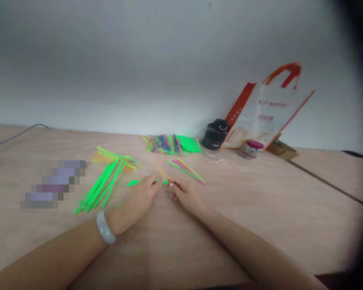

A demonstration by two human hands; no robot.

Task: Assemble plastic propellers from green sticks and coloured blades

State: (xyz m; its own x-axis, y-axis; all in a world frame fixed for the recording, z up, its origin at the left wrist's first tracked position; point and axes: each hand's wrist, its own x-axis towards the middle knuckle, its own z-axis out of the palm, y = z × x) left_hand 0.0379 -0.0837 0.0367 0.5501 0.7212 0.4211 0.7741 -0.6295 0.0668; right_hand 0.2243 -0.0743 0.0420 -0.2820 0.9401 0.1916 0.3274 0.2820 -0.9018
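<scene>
In the head view, my left hand (143, 193) is closed on a green strip (134, 183), which pokes out to the left of the knuckles. My right hand (186, 195) is pinched beside it, its fingertips at the lower end of a thin orange strip (162, 170). A bit of green shows between the two hands; how the pieces meet there is too blurred to tell. Left of my hands lies a pile of long green strips (101, 187), with yellow and orange strips (109, 158) across its top. Pink, yellow and green strips (187, 171) lie beyond my right hand.
Farther back is a row of multicoloured strips (172, 144). A black container (215, 135), a jar with a dark pink lid (251, 150) and a white-and-red bag (266, 112) stand near the wall. A blurred-out flat object (54, 183) lies left; a cable (27, 131) runs behind it.
</scene>
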